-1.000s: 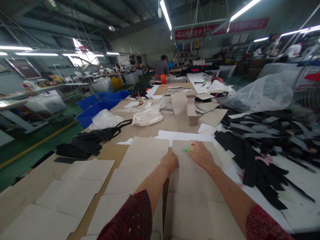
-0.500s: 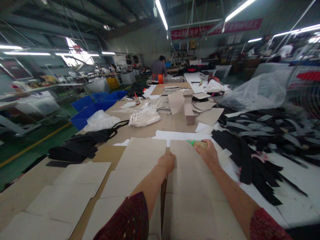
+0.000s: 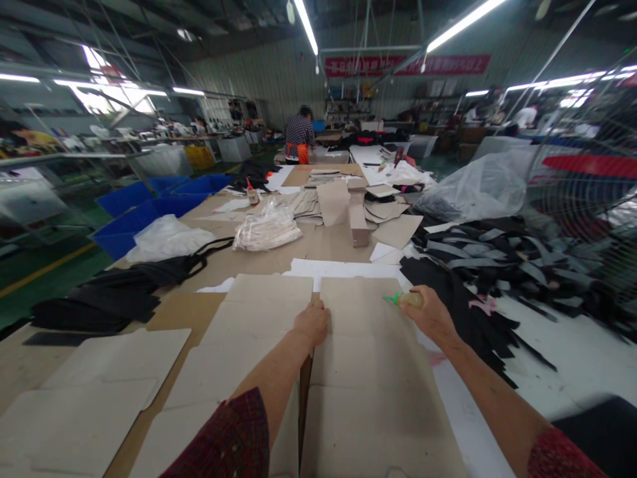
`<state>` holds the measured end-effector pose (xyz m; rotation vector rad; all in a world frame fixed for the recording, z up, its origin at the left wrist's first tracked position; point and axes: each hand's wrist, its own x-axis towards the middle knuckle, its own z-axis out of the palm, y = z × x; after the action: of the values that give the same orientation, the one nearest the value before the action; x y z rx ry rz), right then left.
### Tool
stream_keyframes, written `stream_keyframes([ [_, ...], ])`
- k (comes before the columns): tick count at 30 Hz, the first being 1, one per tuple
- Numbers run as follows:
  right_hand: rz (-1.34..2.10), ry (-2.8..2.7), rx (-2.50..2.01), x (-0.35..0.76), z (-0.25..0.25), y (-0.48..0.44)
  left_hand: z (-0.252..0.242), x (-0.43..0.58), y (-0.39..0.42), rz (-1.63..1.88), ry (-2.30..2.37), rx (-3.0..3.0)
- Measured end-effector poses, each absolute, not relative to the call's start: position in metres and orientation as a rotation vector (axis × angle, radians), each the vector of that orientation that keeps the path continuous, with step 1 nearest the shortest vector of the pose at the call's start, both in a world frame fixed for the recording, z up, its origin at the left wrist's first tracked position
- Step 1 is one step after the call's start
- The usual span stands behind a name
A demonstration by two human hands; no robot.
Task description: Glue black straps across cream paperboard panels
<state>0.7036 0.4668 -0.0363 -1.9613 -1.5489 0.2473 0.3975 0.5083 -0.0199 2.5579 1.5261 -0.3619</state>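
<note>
Cardboard panel (image 3: pixel 363 345) lies on the table (image 3: pixel 279 259); the left hand (image 3: pixel 311 322) presses its edge, grip closed and empty, while the right hand (image 3: pixel 430 312) keeps its grip around a green-nozzled glue bottle (image 3: pixel 409 299).

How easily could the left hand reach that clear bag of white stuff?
Probably not without leaning in: the left hand rests on the grey sheets, and the bag lies well beyond them, though nothing blocks the way.

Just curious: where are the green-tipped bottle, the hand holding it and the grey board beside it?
bottle (image 3: pixel 412 299), head view, pale body.
right hand (image 3: pixel 434 316), head view, back of hand.
grey board (image 3: pixel 358 302), head view, bare upper part.
</note>
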Motion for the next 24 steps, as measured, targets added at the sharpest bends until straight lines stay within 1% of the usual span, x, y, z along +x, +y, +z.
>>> stream_keyframes([
  [11,0.123,-1.661,-2.083,0.706,-0.022,0.473,-0.022,0.396,0.509,-0.337,1.540,2.546],
  [14,0.150,-1.664,-2.101,0.710,-0.016,0.471,-0.024,0.396,0.510,-0.342,1.532,2.540],
  [17,0.253,-1.627,-2.068,0.711,-0.014,0.468,-0.024,0.396,0.509,-0.333,1.530,2.534],
  [20,0.431,-1.412,-1.947,0.705,-0.017,0.467,-0.024,0.396,0.507,-0.312,1.551,2.532],
  [24,0.706,-0.816,-1.585,0.684,-0.029,0.469,-0.025,0.397,0.506,-0.305,1.570,2.546],
])
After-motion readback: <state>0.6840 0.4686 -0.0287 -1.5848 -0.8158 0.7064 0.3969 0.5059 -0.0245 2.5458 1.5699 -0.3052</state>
